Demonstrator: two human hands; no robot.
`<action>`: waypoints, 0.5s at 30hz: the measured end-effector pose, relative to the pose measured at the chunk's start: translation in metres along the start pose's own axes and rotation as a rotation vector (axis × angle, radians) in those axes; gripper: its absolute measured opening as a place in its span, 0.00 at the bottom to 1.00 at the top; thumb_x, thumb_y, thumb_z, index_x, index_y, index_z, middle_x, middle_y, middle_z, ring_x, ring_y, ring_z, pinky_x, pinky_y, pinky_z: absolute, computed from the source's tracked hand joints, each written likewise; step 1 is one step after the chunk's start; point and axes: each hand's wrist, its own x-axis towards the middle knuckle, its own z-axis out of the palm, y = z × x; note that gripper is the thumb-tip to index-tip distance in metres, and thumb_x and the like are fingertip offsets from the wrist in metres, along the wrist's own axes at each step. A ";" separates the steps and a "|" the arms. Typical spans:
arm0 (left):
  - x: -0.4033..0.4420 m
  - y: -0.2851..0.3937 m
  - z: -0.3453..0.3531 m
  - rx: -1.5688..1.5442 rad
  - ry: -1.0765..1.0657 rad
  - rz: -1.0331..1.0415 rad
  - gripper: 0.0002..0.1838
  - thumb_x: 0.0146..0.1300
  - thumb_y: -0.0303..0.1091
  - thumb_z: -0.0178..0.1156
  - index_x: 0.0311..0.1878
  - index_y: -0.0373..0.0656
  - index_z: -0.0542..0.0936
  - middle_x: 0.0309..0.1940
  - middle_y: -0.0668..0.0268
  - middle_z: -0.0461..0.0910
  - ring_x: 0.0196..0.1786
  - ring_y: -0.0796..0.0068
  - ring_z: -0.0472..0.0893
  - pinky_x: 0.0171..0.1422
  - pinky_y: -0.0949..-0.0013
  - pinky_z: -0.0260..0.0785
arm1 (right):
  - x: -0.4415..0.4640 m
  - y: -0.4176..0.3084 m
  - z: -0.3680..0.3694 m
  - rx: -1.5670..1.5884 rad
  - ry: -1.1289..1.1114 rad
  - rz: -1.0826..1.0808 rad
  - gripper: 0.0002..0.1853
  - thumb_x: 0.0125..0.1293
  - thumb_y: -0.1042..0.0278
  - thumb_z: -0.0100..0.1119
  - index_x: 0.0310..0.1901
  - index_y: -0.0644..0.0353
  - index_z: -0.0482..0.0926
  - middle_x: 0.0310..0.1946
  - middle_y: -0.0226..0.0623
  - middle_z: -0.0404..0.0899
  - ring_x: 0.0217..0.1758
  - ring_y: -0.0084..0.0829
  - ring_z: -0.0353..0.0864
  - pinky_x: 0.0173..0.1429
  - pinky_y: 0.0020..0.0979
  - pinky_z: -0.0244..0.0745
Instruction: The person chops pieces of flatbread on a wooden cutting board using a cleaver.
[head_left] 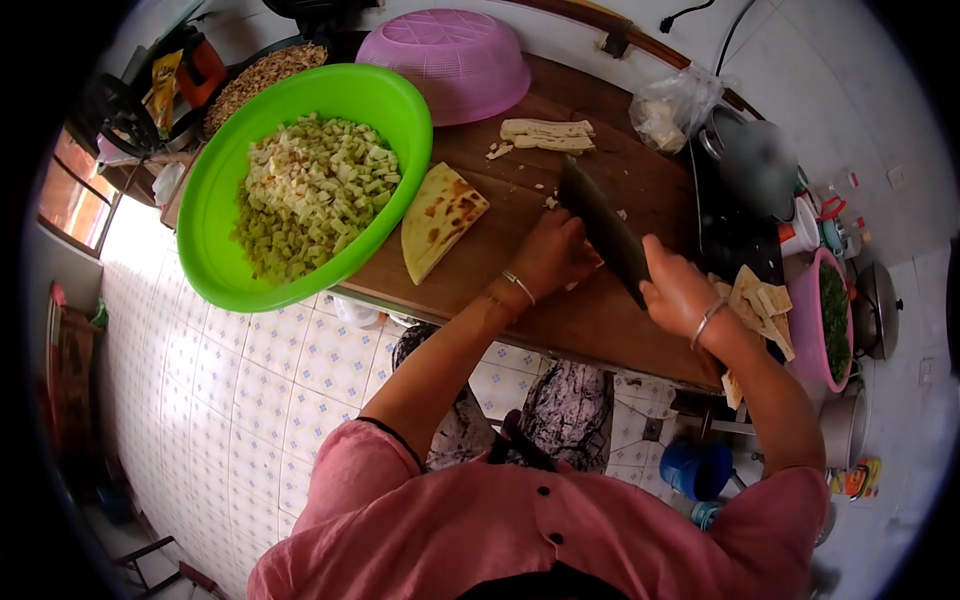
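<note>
While the right hand is closed in a fist round the handle of a cleaver, the left hand sits just beside the blade, fingers curled and mostly bent under; can't tell what, if anything, it has hold of.

Head view: cleaver over the wooden surface, blade broad, dark, flat, slanting toward the far side; handle mostly hidden by the fist. Pale crumbs scattered round the blade tip. Flatbread strips, pale and layered-looking, lie beyond the tip. Flatbread wedge, browned in patches, smooth cut edge, lies left of the left hand, next to a glossy green plastic bowl. Bowl heaped with diced pieces, pale green and cream, small and blocky. Pink plastic basket, mesh-walled, upside down behind. More flatbread pieces, flat and angular, by the right wrist, partly covered by the forearm. Pink basin at right holds dark leafy greens.

Clear plastic bag: contents whitish, hard to make out. Pan of brown bits partly hidden behind bowl. Lens border cuts off the corners.
</note>
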 end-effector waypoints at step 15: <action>-0.003 -0.011 0.006 0.043 -0.003 -0.051 0.17 0.40 0.32 0.69 0.35 0.41 0.76 0.35 0.56 0.74 0.42 0.51 0.73 0.49 0.56 0.68 | 0.083 -0.002 0.027 0.090 0.032 -0.006 0.20 0.58 0.74 0.54 0.49 0.68 0.59 0.33 0.63 0.76 0.42 0.63 0.74 0.44 0.52 0.69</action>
